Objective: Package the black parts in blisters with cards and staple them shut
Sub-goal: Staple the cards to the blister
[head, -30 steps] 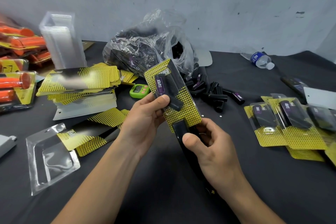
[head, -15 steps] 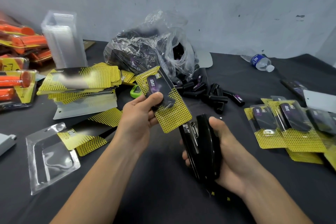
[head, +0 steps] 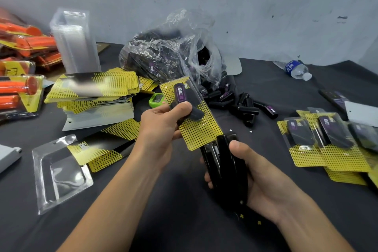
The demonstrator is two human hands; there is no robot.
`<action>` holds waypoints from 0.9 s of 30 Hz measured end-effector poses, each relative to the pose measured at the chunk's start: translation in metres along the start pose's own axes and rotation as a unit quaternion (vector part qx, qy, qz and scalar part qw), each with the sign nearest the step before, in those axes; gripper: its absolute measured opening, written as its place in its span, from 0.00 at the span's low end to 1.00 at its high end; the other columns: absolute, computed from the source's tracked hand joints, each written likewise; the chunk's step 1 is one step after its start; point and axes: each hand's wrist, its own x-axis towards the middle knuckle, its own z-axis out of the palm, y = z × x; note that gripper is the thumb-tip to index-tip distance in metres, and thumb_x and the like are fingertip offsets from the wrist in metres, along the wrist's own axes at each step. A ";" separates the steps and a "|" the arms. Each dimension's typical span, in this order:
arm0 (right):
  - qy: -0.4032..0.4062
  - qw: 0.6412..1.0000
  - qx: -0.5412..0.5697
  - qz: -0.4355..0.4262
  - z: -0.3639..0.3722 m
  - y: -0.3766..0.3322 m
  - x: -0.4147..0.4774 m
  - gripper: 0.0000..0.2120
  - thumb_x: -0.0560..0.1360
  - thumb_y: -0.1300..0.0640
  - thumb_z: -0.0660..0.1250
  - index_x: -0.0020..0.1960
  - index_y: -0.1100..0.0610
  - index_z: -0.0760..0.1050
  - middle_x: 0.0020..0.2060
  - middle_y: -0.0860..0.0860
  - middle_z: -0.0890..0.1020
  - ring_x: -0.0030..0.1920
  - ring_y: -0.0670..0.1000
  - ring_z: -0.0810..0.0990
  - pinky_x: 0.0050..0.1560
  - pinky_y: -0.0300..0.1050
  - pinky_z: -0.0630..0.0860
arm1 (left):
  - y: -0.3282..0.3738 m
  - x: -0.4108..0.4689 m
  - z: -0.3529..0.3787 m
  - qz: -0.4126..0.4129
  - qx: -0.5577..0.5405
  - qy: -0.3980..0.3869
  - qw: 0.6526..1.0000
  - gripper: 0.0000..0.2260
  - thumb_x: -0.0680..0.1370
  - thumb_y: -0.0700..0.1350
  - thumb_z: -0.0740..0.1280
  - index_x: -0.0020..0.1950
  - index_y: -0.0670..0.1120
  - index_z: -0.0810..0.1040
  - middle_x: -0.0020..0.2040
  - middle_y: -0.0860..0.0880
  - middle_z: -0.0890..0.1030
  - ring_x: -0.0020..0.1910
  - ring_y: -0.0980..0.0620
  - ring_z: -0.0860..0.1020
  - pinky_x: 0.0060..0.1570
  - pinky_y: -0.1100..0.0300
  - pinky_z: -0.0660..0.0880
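Yellow blister pack [head: 199, 129] pinched by left hand [head: 161, 127]; right hand [head: 263, 180] grips stapler [head: 225, 170] below

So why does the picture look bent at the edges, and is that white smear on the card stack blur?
In the head view the wide-angle lens bows the far edge of the table and stretches the corners. The smear on the card stack looks like glare off glossy print, as on the plastic bag. Left hand and blister pack look sharp.

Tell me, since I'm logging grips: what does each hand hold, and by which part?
The left hand pinches the filled blister pack at mid-length, thumb on the black part; the right hand grips the black stapler around its body.
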 end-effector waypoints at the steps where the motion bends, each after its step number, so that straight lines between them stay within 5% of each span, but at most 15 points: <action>1: -0.006 1.000 0.001 -0.001 0.000 0.000 0.000 0.35 0.60 0.39 0.82 0.57 0.62 0.85 0.57 0.63 0.84 0.48 0.60 0.83 0.54 0.57 0.80 | 0.000 0.000 0.000 0.007 0.004 0.003 1.000 0.02 0.78 0.38 0.73 0.50 0.41 0.84 0.41 0.45 0.87 0.39 0.49 0.86 0.30 0.60 0.79; 4: -0.017 1.000 0.005 -0.003 -0.001 0.000 0.000 0.40 0.57 0.37 0.84 0.59 0.63 0.84 0.57 0.64 0.84 0.48 0.60 0.83 0.55 0.57 0.80 | 0.000 -0.001 0.001 0.017 0.015 0.005 1.000 0.01 0.77 0.37 0.73 0.47 0.42 0.85 0.38 0.47 0.86 0.37 0.51 0.86 0.30 0.61 0.79; 10: -0.024 1.000 -0.001 -0.003 0.000 0.001 0.000 0.40 0.59 0.36 0.83 0.59 0.63 0.84 0.57 0.64 0.84 0.49 0.60 0.83 0.54 0.57 0.81 | 0.000 -0.001 -0.001 0.010 0.032 -0.002 0.999 0.03 0.77 0.39 0.74 0.49 0.43 0.85 0.48 0.41 0.88 0.48 0.41 0.87 0.44 0.48 0.83; 16: -0.007 0.999 -0.048 0.002 0.001 0.001 -0.001 0.43 0.56 0.34 0.83 0.59 0.63 0.83 0.57 0.70 0.82 0.50 0.64 0.83 0.60 0.64 0.77 | 0.002 -0.004 0.001 0.000 -0.005 -0.009 1.000 0.03 0.77 0.39 0.74 0.50 0.41 0.84 0.47 0.40 0.86 0.44 0.44 0.86 0.34 0.57 0.82; 20: -0.007 0.998 -0.058 -0.001 0.002 0.000 -0.002 0.42 0.56 0.33 0.83 0.58 0.63 0.83 0.50 0.68 0.84 0.47 0.61 0.84 0.53 0.54 0.81 | 0.004 -0.004 0.002 -0.028 -0.021 -0.005 0.999 0.11 0.78 0.39 0.73 0.58 0.36 0.82 0.49 0.39 0.87 0.43 0.45 0.86 0.35 0.57 0.83; 27: -0.028 0.998 -0.057 -0.011 0.003 -0.002 -0.003 0.42 0.57 0.35 0.83 0.58 0.64 0.81 0.48 0.66 0.84 0.46 0.59 0.84 0.50 0.52 0.82 | 0.002 -0.004 0.002 -0.016 0.016 0.012 1.000 0.03 0.77 0.37 0.73 0.50 0.39 0.84 0.46 0.39 0.87 0.42 0.44 0.87 0.31 0.58 0.81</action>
